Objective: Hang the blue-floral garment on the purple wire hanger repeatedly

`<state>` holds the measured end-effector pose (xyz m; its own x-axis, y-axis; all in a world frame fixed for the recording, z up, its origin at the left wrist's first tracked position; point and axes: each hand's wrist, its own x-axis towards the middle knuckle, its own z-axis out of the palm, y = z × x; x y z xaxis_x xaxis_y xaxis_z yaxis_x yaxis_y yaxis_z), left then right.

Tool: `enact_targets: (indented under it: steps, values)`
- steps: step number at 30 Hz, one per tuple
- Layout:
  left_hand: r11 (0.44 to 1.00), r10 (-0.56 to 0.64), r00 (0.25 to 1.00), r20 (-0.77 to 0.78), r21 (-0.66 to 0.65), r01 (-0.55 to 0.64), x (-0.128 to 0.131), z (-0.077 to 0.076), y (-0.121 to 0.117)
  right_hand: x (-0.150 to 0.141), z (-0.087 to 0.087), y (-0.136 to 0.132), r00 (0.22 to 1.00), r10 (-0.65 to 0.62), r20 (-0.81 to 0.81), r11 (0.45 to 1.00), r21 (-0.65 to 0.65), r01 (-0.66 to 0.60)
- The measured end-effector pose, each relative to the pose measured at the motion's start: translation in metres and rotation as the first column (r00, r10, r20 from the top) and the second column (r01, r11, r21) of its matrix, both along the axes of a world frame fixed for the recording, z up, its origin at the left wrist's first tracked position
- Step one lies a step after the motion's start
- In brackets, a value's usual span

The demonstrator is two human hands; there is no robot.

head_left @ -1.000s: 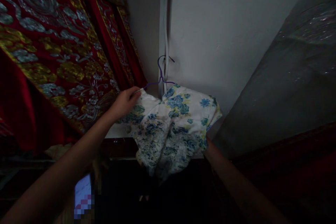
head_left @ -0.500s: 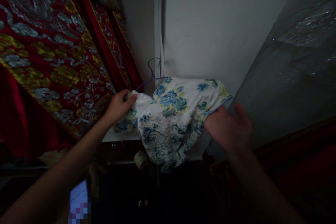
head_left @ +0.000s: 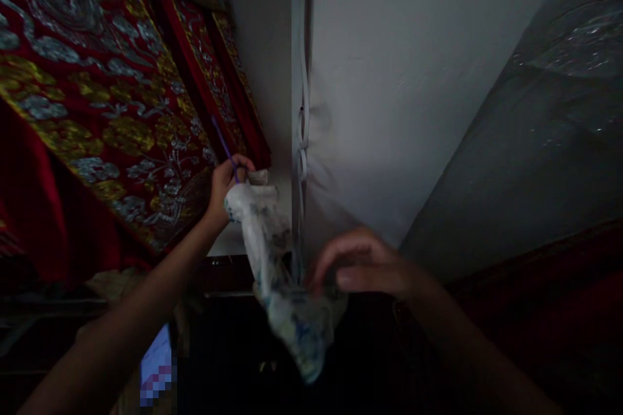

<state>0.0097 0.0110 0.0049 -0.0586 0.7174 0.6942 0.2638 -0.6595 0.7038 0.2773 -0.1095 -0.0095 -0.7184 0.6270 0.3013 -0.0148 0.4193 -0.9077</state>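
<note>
My left hand (head_left: 228, 187) is closed around the purple clothes hanger (head_left: 225, 146) near its hook and the top of a garment. The white shirt (head_left: 272, 253) with blue and yellow flowers hangs down from there, bunched and blurred, its lower end dangling over a dark area. To the right, my right hand (head_left: 363, 262) is open, fingers curled and apart, just above the lower part of the shirt. Whether its fingertips touch the cloth is not clear.
A red cloth embroidered in gold and silver (head_left: 126, 97) hangs at left. Cables (head_left: 304, 78) run down the corner of the pale wall (head_left: 389, 78). Clear plastic sheeting (head_left: 574, 91) covers the right side. A lit phone screen (head_left: 156, 363) shows at lower left.
The shirt has come away from the wall, swung left and folded down. My left hand has shifted onto the hanger. My right hand has left the sleeve and moved left and down.
</note>
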Motion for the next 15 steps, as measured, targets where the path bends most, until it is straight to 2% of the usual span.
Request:
enact_targets:
  steps: [1,2,3,4,6,9,10,12,13,15]
  values:
    - [1.0,-0.018,0.999,0.033,-0.004,0.018,0.002,-0.002,-0.01,-0.002,-0.009,0.004,0.991,-0.12,0.052,0.985,0.133,0.112]
    - [0.999,-0.035,0.997,0.064,-0.004,0.035,0.006,-0.004,-0.021,-0.005,-0.018,0.008,0.959,-0.275,0.063,0.927,0.282,0.248]
    - [0.998,-0.062,0.994,0.093,-0.003,0.063,0.011,-0.005,-0.032,-0.009,-0.028,0.013,0.91,-0.413,0.044,0.834,0.419,0.359]
    - [0.994,-0.105,0.987,0.121,-0.005,0.107,0.017,-0.006,-0.044,-0.014,-0.038,0.019,0.861,-0.508,0.024,0.735,0.534,0.418]
    - [0.968,-0.24,0.959,0.154,-0.037,0.248,0.032,-0.004,-0.067,-0.026,-0.057,0.029,0.786,-0.618,0.01,0.57,0.695,0.439]
    - [0.86,-0.453,0.867,0.206,-0.156,0.486,0.055,0.002,-0.091,-0.039,-0.077,0.042,0.698,-0.711,-0.086,0.36,0.808,0.466]
    - [0.817,-0.5,0.836,0.224,-0.196,0.542,0.06,0.003,-0.095,-0.04,-0.08,0.043,0.686,-0.717,-0.124,0.317,0.818,0.479]
    - [0.751,-0.56,0.796,0.228,-0.266,0.604,0.064,0.002,-0.096,-0.035,-0.083,0.044,0.676,-0.716,-0.173,0.279,0.817,0.505]
    - [0.752,-0.559,0.801,0.216,-0.275,0.599,0.062,-0.001,-0.094,-0.028,-0.083,0.042,0.665,-0.726,-0.178,0.274,0.812,0.516]
    - [0.833,-0.47,0.865,0.175,-0.235,0.5,0.051,-0.013,-0.087,-0.008,-0.081,0.037,0.611,-0.773,-0.171,0.252,0.801,0.543]
